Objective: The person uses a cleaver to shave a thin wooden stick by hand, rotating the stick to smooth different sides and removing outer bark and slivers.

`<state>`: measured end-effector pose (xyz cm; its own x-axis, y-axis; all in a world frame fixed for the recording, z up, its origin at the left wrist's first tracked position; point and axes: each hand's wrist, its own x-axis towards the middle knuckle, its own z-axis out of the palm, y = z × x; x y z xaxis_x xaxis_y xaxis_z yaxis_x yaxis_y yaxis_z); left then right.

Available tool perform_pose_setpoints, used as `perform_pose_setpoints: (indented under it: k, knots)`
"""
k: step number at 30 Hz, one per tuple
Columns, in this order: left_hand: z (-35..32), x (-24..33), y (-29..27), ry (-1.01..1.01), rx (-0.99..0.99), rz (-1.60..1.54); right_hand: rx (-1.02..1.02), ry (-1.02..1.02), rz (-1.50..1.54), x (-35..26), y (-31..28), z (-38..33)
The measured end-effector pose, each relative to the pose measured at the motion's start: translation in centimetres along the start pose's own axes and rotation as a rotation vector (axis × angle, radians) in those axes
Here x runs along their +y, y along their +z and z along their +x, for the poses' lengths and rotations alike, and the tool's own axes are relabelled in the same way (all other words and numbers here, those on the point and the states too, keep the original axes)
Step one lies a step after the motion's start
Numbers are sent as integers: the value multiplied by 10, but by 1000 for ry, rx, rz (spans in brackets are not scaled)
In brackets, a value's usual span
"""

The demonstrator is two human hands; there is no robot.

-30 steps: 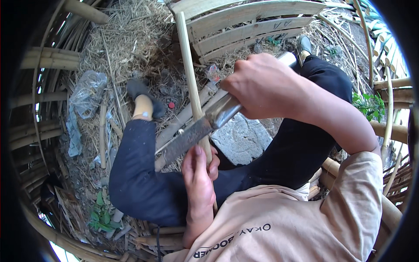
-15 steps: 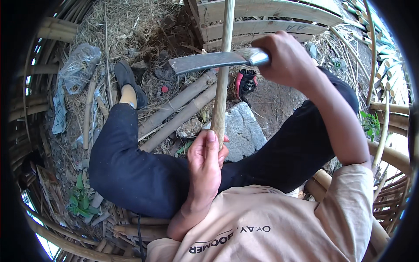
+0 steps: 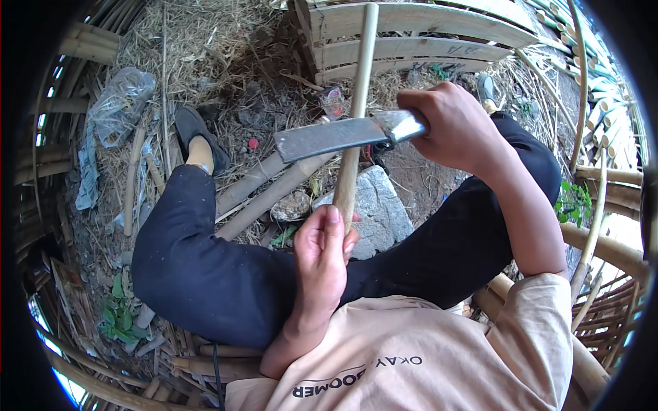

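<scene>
Strawy ground [image 3: 205, 58], one knife [image 3: 329, 140], one stick [image 3: 362, 85]

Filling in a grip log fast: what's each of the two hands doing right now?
Left hand: closed, holding the wooden stick.
Right hand: closed, holding the broad-bladed knife.

Machete [image 3: 327, 140] shifts down stick [image 3: 359, 99]
The right hand [image 3: 454, 127] has brought it nearer the left hand [image 3: 322, 255] over the past half-second.
</scene>
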<state>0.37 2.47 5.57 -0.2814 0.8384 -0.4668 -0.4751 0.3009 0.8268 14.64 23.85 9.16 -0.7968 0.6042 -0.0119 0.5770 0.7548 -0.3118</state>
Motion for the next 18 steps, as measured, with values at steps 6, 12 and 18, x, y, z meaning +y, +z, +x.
perform_pose_setpoints:
  k: [6,12,18]
  knots:
    - [8,7,-20,-30,46,-73,-42,-46,141,-18,-2,0]
    - [1,6,-17,-7,55,-53,-46,-114,11,-20,8,3]
    - [-2,6,-14,12,52,-17,-27,-176,-51,-22,7,13]
